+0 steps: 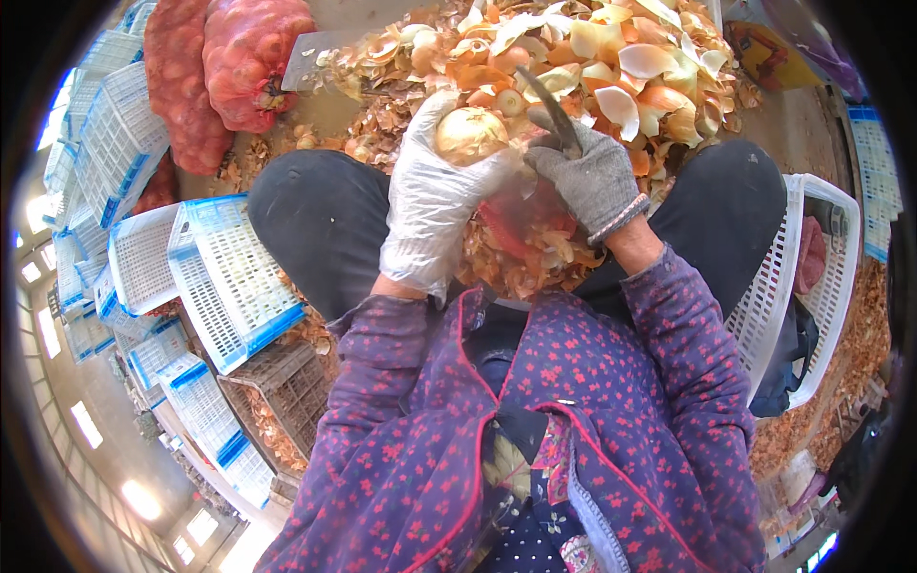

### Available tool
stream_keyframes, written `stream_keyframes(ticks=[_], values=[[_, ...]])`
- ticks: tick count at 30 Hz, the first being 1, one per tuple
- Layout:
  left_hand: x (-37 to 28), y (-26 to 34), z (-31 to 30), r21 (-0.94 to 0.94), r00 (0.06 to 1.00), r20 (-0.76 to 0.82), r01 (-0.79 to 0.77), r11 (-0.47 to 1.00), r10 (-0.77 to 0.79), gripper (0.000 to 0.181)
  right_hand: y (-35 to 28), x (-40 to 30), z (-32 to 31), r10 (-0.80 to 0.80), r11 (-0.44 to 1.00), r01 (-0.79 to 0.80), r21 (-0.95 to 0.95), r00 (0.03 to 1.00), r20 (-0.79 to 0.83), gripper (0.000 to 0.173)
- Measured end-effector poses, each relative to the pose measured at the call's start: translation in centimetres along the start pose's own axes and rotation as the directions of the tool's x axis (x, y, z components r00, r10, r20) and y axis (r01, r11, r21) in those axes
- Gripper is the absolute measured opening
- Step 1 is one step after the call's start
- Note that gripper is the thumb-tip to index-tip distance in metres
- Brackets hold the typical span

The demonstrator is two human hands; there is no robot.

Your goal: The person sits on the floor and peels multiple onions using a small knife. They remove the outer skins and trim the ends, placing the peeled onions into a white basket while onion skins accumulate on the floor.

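My left hand [438, 190], in a white glove under a clear plastic cover, grips a yellow onion [471, 136] whose papery top faces up. My right hand [586, 163] wears a grey knit glove and is closed around a small knife [550, 104]. The curved dark blade points up and away, to the right of the onion and apart from it. Just beyond both hands rises a heap of onion skins [645, 68] with some onions in it. Between my legs lie more loose skins [530, 268] and a patch of red mesh [505, 225].
Filled red mesh sacks of onions [251, 61] lie at the far left. White-and-blue plastic crates [236, 265] stand by my left knee, near a brown crate [286, 394]. A white basket [824, 286] holding cloth sits at my right. A flat pale sheet [311, 61] juts from the heap.
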State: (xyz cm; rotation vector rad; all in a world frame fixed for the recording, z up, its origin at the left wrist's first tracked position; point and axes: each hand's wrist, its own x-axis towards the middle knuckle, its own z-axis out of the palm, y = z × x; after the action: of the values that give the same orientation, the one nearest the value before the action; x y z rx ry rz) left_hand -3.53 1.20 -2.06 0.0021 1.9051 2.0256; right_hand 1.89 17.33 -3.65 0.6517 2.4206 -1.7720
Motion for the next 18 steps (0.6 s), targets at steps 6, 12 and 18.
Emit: stream_keyframes(ticks=[6,12,18], values=[[2.0,-2.9,-0.1,0.725,0.970,-0.066,-0.115,0.679,0.234,0.078,0.3,0.3,0.7,-0.143,0.764,0.203,-0.613,0.979,0.146,0.025],[2.3,-3.2,0.7,0.772,0.983,-0.086,-0.037,0.635,0.161,0.078,0.4,2.5,1.4,0.048,0.710,0.135,-0.691,0.970,0.238,0.024],[2.7,-2.2,0.3,0.711,0.997,-0.020,-0.034,0.702,0.069,0.089,-0.3,1.8,0.9,0.013,0.719,0.154,-0.678,0.972,0.234,0.022]])
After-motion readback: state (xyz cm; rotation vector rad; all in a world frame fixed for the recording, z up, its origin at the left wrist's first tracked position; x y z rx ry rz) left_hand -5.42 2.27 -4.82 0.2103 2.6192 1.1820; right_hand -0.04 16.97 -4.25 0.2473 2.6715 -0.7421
